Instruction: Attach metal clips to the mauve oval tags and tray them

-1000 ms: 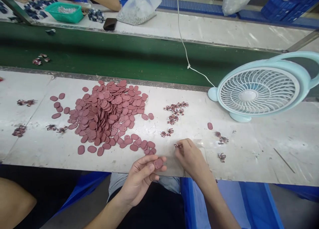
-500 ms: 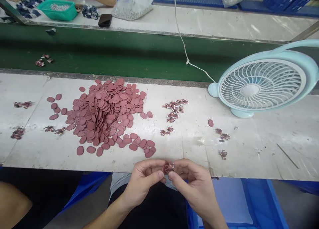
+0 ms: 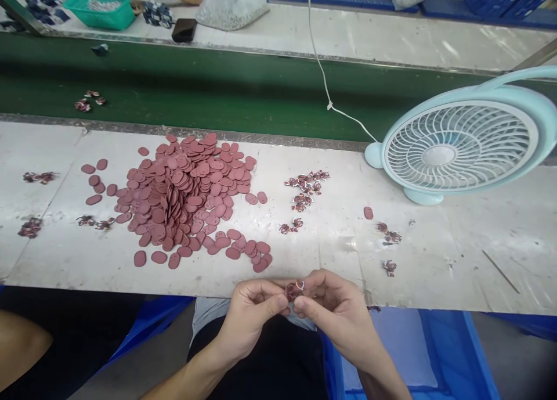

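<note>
1. Hands, two, on the near side of the heap, toward its right. Left hand (image 3: 252, 316) and right hand (image 3: 337, 319) both pinch one dark red part (image 3: 293, 291) bearing a pale loop; the fingers cover much of it.
2. Heap (image 3: 183, 194) of reddish oval discs, one; its discs overlap too densely to count.
3. Loose discs: six left of the heap (image 3: 93, 200), three in front (image 3: 159, 257), one far to its right (image 3: 368, 213).
4. Bits, dark red and white: right of the heap, a cluster (image 3: 307, 185) too tangled to count and a pair (image 3: 290, 226); farther right, three (image 3: 389, 267); left of the heap, several (image 3: 30, 227), number unclear.
5. Belt (image 3: 209, 92), green, one, behind the heap; three bits (image 3: 82, 104) lie on it.
6. Fan (image 3: 439, 155), one, well right of the heap, blocking the view of the belt there.
7. Basket (image 3: 119, 18), one; bag (image 3: 237, 5), one: both beyond the belt, behind the heap.
8. Crate (image 3: 456, 353), blue, in front and right of the heap, partly hidden by the right forearm.
</note>
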A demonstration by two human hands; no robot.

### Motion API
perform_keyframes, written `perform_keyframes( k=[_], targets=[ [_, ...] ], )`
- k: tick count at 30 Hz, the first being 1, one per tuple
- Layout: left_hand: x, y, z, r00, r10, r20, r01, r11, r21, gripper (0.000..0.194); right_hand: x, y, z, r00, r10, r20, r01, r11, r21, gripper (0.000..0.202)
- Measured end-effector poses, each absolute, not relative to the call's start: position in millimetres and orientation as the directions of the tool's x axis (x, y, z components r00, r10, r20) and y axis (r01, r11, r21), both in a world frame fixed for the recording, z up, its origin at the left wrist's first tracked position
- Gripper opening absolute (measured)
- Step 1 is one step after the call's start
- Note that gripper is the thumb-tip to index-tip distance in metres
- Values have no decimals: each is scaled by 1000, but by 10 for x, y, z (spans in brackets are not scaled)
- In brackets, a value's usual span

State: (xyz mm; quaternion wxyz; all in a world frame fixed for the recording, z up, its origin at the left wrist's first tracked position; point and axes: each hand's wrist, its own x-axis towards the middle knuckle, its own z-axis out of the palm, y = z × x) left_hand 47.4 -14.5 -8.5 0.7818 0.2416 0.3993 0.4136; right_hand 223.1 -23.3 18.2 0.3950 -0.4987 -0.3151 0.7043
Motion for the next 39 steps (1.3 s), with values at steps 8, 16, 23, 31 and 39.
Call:
perform_keyframes(
  k=[8,16,23,31,39],
  targets=[
    [516,-163,-125,362,849,-385,-442,520,731,14,2217,-290,142,-139,900,-413,-339,-435,-834,15],
    [333,-85,-127,268,919,-290,-118,330,936,20,2356,-518,-93,68,898,-434,-483,-351,-802,16],
    [-121,640,-242,522,853,-18,612,-359,704,27,3217,-1153,-295,527,731,-434,-403,-234,-885,22],
    [-45,867,-282,691,721,46,671,-665,328,28,4299,-1905,-958,910,371,-184,-57,-329,-943,39],
    [-80,936,-79,610,790,58,628,-527,572,36,4752,-1809,-1892,842,448,-300,164,-744,-648,26]
  ],
)
